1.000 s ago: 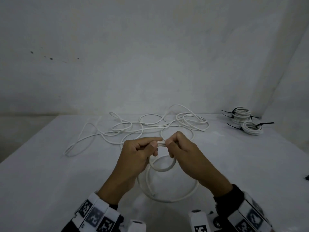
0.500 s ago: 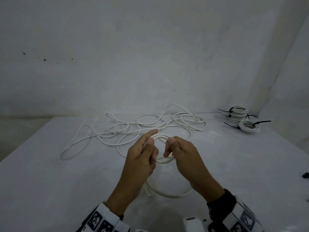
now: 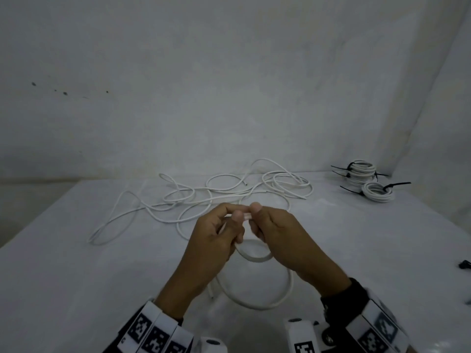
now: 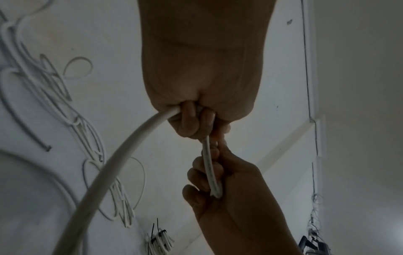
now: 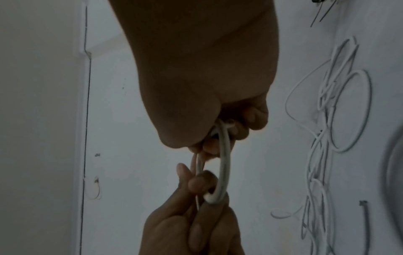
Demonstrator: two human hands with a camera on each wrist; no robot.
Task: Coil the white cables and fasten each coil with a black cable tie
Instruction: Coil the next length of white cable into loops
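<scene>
White cable (image 3: 254,257), seemingly in both hands

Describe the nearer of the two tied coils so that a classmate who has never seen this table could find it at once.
Look to the table's far right corner, where the walls meet. Two tied coils of white cable lie there side by side; take the nearer coil, right of the farther coil. It is the flatter one, and its black tie points out to the right.

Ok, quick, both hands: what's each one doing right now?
Left hand: pinching the white cable.
Right hand: gripping the same cable.
</scene>
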